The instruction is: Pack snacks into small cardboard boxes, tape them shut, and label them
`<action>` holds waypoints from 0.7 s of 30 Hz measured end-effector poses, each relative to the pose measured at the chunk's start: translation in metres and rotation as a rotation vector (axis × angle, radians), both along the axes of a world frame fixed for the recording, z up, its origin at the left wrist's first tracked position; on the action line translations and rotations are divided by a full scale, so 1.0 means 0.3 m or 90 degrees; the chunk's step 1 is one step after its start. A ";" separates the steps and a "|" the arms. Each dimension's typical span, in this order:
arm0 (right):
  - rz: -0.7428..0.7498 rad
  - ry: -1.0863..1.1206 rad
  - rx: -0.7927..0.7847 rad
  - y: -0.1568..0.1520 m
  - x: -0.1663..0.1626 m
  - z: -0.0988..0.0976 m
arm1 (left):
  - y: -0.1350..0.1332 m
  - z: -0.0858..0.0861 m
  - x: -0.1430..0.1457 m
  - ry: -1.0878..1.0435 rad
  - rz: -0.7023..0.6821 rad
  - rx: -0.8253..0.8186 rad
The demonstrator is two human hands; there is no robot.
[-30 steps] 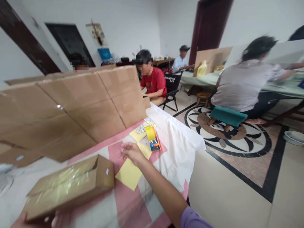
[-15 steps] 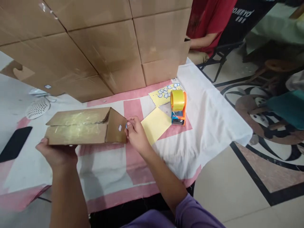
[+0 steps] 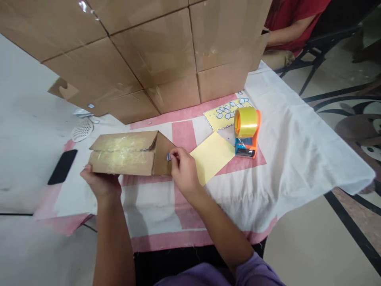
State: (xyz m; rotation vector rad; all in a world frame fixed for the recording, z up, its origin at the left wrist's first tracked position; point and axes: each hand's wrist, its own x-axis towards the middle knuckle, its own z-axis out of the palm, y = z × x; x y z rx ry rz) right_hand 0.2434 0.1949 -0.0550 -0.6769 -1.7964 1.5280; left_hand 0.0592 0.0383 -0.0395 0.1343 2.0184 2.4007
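Observation:
A small brown cardboard box (image 3: 125, 153), taped over its top, lies on the pink-and-white tablecloth (image 3: 276, 131). My left hand (image 3: 99, 180) grips its near left corner. My right hand (image 3: 183, 171) pinches a small blue-and-white sticker (image 3: 169, 156) against the box's right end flap. Just right of that hand lies a plain yellow sheet (image 3: 212, 156). Behind it a yellow sheet of stickers (image 3: 224, 113) lies flat, and a tape dispenser (image 3: 247, 131) with a yellow roll in an orange holder stands beside it.
A tall wall of cardboard panels (image 3: 149, 51) stands across the table's far side. A black phone (image 3: 62, 172) and a white perforated disc (image 3: 82, 130) lie at the left. A person in red (image 3: 293, 24) sits on a black chair beyond the table's right corner.
The view dropped from the room to the table. My right hand went from the yellow sheet to the box's right end with a sticker, while my left hand kept hold of the box.

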 end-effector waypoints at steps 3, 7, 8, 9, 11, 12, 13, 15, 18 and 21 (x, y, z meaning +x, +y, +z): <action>0.002 0.034 -0.090 -0.002 -0.008 -0.010 | 0.000 0.004 0.012 -0.004 0.007 -0.001; -0.015 -0.016 -0.041 0.000 -0.010 -0.020 | 0.000 0.009 0.024 -0.004 0.008 -0.007; -0.022 -0.022 -0.029 0.000 -0.010 -0.021 | 0.000 0.010 0.026 -0.004 0.012 -0.006; -0.030 -0.019 -0.029 0.001 -0.011 -0.021 | 0.001 0.011 0.027 -0.006 0.017 -0.006; -0.031 -0.001 -0.069 0.002 -0.014 -0.020 | 0.001 0.011 0.028 -0.010 0.024 -0.005; -0.024 0.010 -0.104 0.002 -0.016 -0.020 | 0.001 0.011 0.028 -0.013 0.025 -0.006; -0.013 0.021 -0.140 0.002 -0.018 -0.020 | 0.000 0.011 0.028 -0.014 0.025 -0.006; -0.002 0.028 -0.176 -0.001 -0.020 -0.020 | -0.002 0.011 0.028 -0.017 0.024 -0.006; -0.014 0.006 -0.125 -0.013 -0.022 -0.023 | -0.006 0.015 0.031 -0.023 0.022 -0.008; -0.019 -0.008 -0.081 -0.022 -0.025 -0.027 | -0.007 0.022 0.037 -0.036 0.015 -0.023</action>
